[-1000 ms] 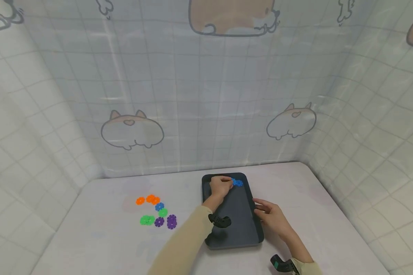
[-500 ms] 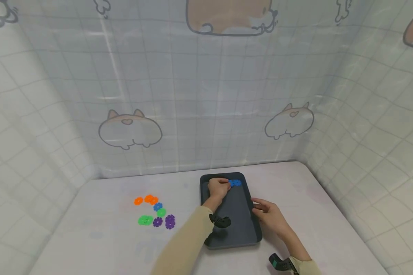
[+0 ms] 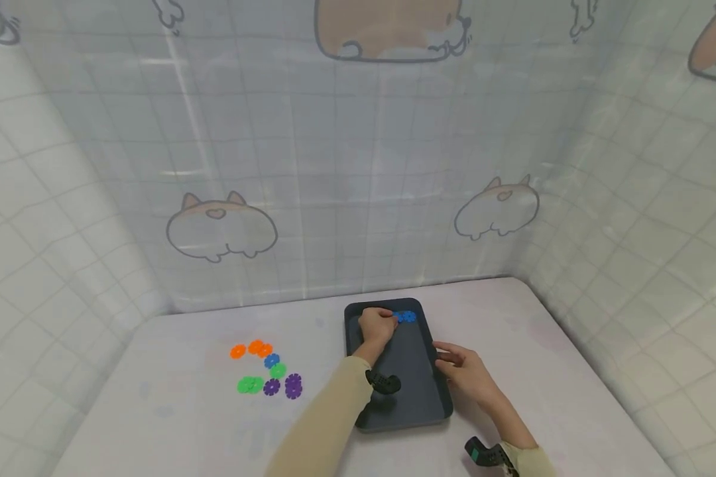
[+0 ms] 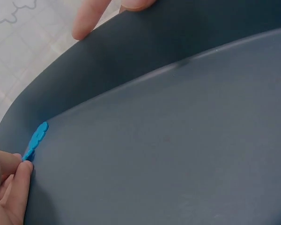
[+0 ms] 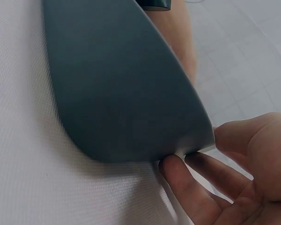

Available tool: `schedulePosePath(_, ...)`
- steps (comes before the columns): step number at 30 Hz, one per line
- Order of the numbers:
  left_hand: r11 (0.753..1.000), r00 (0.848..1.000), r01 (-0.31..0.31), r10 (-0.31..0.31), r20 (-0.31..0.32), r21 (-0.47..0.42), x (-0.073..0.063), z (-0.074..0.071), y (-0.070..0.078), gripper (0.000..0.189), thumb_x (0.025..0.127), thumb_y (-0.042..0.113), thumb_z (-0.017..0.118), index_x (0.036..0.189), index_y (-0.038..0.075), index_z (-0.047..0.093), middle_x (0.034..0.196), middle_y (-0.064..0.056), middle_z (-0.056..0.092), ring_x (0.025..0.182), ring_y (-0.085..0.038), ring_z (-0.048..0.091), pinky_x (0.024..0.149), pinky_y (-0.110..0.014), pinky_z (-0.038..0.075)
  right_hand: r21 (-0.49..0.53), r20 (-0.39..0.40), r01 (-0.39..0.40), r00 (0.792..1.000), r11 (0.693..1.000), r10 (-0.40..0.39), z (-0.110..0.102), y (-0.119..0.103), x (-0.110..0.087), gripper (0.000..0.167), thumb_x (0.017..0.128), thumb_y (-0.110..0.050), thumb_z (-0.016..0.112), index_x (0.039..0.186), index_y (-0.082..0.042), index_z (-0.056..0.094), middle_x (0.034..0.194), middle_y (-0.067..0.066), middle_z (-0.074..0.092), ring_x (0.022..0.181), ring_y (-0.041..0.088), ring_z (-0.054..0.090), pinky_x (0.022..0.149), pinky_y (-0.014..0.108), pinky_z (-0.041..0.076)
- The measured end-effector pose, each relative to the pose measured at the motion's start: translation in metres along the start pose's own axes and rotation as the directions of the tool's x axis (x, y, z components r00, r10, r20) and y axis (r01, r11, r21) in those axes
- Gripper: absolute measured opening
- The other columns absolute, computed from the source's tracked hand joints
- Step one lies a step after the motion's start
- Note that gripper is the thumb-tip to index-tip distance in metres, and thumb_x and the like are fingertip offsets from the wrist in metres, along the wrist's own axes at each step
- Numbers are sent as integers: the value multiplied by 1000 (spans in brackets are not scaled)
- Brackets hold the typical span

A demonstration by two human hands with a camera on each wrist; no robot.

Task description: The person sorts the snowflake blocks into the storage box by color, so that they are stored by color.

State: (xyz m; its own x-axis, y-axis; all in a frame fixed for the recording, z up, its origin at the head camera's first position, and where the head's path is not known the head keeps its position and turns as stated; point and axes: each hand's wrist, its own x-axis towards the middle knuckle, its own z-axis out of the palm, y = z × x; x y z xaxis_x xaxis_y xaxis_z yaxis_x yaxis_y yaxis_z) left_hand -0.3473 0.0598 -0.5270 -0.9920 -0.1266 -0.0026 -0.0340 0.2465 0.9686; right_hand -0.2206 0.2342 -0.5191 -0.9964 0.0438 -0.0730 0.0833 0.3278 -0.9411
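Note:
My left hand (image 3: 377, 326) reaches into the far end of a dark grey tray (image 3: 402, 377). Its fingertips pinch a small blue flower-shaped disc (image 4: 28, 154), partly hidden by the fingers. Against that disc, near the tray's far right corner, lies another blue flower-shaped disc (image 3: 410, 317); whether the two are linked cannot be told. Outside the tray's right long side is my right hand (image 3: 468, 377), its fingers extended and their tips touching the outer wall and rim. In the right wrist view, several fingertips (image 5: 171, 164) meet the tray's edge.
On the white table (image 3: 173, 411), left of the tray, lie loose flower discs: several orange ones (image 3: 256, 347), a blue disc (image 3: 272, 360), green discs (image 3: 250, 385) and purple discs (image 3: 294, 386). A patterned curtain (image 3: 334, 218) rises behind the table and at both sides.
The head view has shifted slightly. In my left hand, the blue disc now sits more level with its neighbour. My right hand keeps its place at the tray's side.

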Motion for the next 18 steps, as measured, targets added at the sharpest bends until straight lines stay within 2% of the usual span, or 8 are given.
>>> schedulePosePath(4,999,999,-32,32,-7,14,0,1,2,12,82,-2,73,94,-4,75,75,-9,70,64,-17,68,61,-32,57,-6,-6,3,1000,1000,-3,-1,2,3,41,91,-5,66,132,-9,61,120,18,64,102,28,64,68,39,57)
schedulePosePath(7,999,1000,-28,28,-10,31,0,1,2,12,83,-1,73,95,-3,75,76,-9,70,65,-18,68,62,-33,57,-12,-8,-1,1000,1000,0,-1,3,3,40,91,-5,66,131,-9,61,119,18,64,101,28,64,67,38,57)
schedulePosePath(10,998,1000,-18,20,-22,68,-1,1,1,13,82,1,75,95,-1,76,81,-9,70,71,-21,68,65,-35,57,-18,-7,-2,1000,1000,2,0,3,2,40,91,-4,66,131,-9,61,118,17,64,100,27,64,67,37,57)
schedulePosePath(14,992,998,-35,40,-41,120,1,1,-1,13,78,4,79,90,1,77,87,-10,70,84,-27,66,71,-39,56,-17,-10,0,1000,1000,0,0,2,1,40,91,-3,65,131,-8,61,118,17,65,98,26,64,65,36,56)
schedulePosePath(18,990,998,-38,44,-41,133,1,1,0,13,75,4,82,88,3,77,87,-10,70,87,-29,65,72,-40,56,-12,-14,6,1000,1000,-6,1,1,1,40,91,-3,65,131,-8,61,118,18,64,98,26,64,65,36,56)
